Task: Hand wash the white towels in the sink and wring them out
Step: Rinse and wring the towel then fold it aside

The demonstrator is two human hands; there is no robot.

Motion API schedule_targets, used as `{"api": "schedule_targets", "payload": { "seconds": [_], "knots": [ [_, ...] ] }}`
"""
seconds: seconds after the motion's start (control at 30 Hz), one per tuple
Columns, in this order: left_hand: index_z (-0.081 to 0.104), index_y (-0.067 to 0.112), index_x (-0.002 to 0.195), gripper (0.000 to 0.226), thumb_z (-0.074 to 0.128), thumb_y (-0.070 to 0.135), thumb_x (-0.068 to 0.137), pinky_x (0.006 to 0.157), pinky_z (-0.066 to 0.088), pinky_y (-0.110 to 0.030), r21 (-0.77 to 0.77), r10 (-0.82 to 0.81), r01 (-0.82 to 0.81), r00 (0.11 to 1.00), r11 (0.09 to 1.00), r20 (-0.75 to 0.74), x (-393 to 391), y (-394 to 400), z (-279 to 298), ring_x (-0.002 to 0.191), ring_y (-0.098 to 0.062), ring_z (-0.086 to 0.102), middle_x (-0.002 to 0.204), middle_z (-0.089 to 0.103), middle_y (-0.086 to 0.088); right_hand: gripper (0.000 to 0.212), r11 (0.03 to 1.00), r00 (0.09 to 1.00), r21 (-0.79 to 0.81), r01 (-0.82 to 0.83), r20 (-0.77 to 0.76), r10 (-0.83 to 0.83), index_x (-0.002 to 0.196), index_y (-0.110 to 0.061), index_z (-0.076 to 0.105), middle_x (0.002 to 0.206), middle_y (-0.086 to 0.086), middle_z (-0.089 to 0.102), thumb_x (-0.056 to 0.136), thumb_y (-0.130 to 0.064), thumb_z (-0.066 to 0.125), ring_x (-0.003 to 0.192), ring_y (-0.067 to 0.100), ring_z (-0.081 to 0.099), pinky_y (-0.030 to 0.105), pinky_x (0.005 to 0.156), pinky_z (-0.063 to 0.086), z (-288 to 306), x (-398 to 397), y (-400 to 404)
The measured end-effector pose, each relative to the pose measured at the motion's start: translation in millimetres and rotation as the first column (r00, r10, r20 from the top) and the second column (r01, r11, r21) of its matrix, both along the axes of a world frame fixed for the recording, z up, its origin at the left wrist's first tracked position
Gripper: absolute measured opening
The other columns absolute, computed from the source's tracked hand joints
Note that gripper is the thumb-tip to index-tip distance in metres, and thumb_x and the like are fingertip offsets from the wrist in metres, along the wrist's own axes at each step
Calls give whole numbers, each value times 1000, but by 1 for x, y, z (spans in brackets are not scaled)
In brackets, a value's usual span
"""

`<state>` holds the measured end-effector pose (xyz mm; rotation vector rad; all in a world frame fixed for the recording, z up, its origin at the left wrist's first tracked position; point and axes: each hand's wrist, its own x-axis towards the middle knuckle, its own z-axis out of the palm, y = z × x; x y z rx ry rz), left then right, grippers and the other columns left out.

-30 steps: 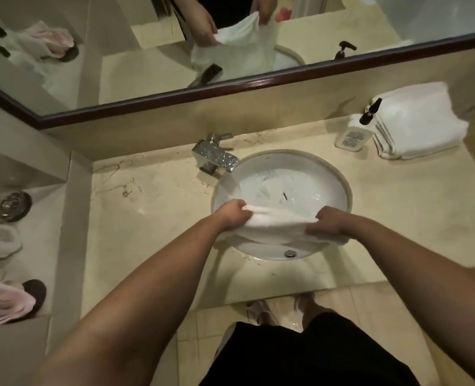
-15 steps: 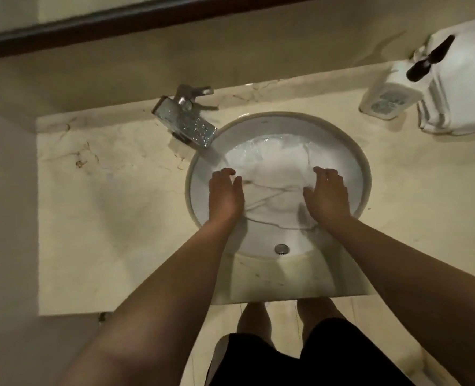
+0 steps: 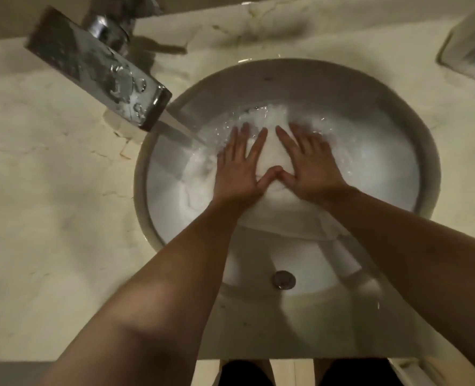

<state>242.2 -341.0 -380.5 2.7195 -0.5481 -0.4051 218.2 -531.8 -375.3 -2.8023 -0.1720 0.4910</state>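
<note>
A pale marbled tabletop (image 3: 58, 207) is seen from above, and a round white sink (image 3: 414, 151) is set into it, with a drain fitting (image 3: 283, 279) on its near wall. A wet white towel (image 3: 269, 151) is spread in the water at the bottom of the sink (its near edge lies up the near wall), and a stream from the chrome faucet (image 3: 100, 71) is poured onto its left side. The towel is pressed down by the left hand (image 3: 237, 169) and the right hand (image 3: 310, 165), both laid flat with fingers (image 3: 256, 146) straight and spread, the thumb tips touching.
</note>
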Motion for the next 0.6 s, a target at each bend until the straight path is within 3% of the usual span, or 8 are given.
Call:
{"api": "schedule_targets", "payload": {
  "seconds": [0.07, 0.13, 0.2, 0.3, 0.4, 0.47, 0.53, 0.6],
  "knots": [
    [19, 31, 160, 80, 28, 74, 93, 121, 14, -45, 16, 22, -22, 1000, 1000, 16, 1, -2, -8, 153, -27, 16, 167, 18, -5, 76, 998, 986, -27, 64, 153, -59, 158, -25, 25, 156, 11, 38, 94, -66, 30, 140, 33, 36, 47, 115, 25, -15, -8, 0],
    [36, 23, 155, 79, 29, 72, 94, 113, 30, -45, -5, 12, -12, 996, 1000, 90, 0, -2, -11, 141, -31, 40, 153, 46, -9, 66, 995, 942, -27, 98, 324, -84, 147, -17, 47, 132, 15, 59, 97, -58, 40, 118, 35, 52, 46, 97, 37, -24, -17, 5],
    [51, 15, 146, 77, 28, 69, 97, 98, 43, -44, -64, 19, -9, 986, 998, 166, -5, 1, -12, 121, -32, 55, 131, 63, -12, 58, 992, 914, 27, 122, 387, -122, 129, -10, 61, 109, 16, 64, 99, -55, 41, 97, 35, 57, 44, 83, 39, -25, -25, 12],
    [59, 12, 138, 69, 35, 63, 99, 87, 47, -41, -129, 45, -25, 988, 991, 150, -23, 7, -7, 105, -30, 58, 115, 66, -11, 54, 981, 928, 132, 140, 327, -177, 104, -7, 66, 95, 16, 62, 98, -54, 40, 85, 35, 56, 42, 75, 39, -15, -37, 21],
    [63, 10, 130, 57, 47, 54, 97, 84, 50, -42, -174, 64, -49, 995, 983, 83, -36, 12, 1, 98, -31, 60, 109, 68, -11, 48, 985, 938, 163, 64, 326, -115, 86, -3, 65, 103, 20, 62, 94, -47, 48, 93, 37, 57, 42, 75, 43, -8, -40, 26],
    [66, 10, 121, 52, 48, 51, 96, 80, 53, -41, -188, 68, -55, 996, 981, 65, -37, 15, 6, 94, -32, 64, 105, 71, -10, 44, 983, 942, 184, -19, 332, -44, 83, -2, 67, 119, 21, 64, 94, -41, 49, 110, 39, 57, 43, 86, 44, -8, -38, 27],
    [70, 14, 114, 53, 42, 56, 95, 77, 53, -36, -147, 113, -108, 993, 983, 26, -33, 15, 14, 91, -29, 67, 100, 74, -6, 40, 973, 947, 223, -65, 322, -10, 87, -1, 68, 132, 22, 60, 94, -37, 51, 123, 39, 54, 46, 98, 44, -10, -35, 28],
    [72, 20, 104, 57, 34, 62, 94, 74, 48, -33, -86, 150, -151, 988, 985, -23, -27, 15, 19, 88, -25, 68, 92, 74, -2, 42, 964, 955, 260, -54, 296, -27, 103, 0, 67, 133, 21, 60, 93, -38, 51, 123, 38, 55, 45, 100, 42, -13, -34, 30]
  ]
}}
